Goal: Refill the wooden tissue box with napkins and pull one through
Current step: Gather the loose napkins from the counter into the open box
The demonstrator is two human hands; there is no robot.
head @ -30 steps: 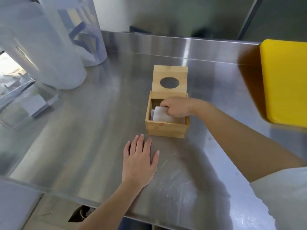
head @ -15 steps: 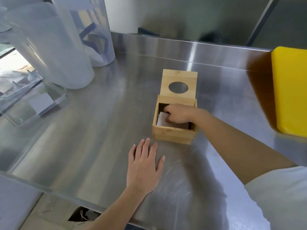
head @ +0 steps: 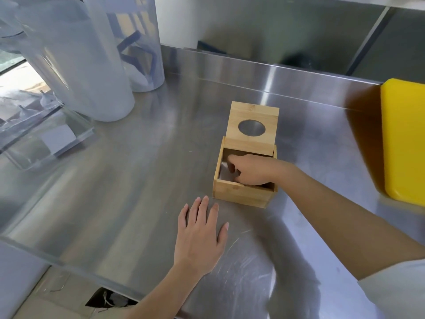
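Note:
A small wooden tissue box (head: 241, 195) stands open on the steel table (head: 138, 192). Its lid (head: 253, 142), with an oval hole, is slid back and sticks out behind the box. My right hand (head: 250, 170) reaches down inside the box, fingers curled on a stack of white napkins (head: 222, 174), of which only the left edge shows beside my thumb. My left hand (head: 200, 236) lies flat on the table, fingers spread, just in front of the box and not touching it.
Two tall translucent plastic containers (head: 76, 65) (head: 140, 42) stand at the back left. A clear acrylic holder (head: 46, 139) lies at the left edge. A yellow board (head: 404, 139) sits at the right. The table's front edge runs close to my left wrist.
My right hand has pushed the napkins lower into the box, so less white shows. The left hand stays flat on the table. The view has shifted slightly.

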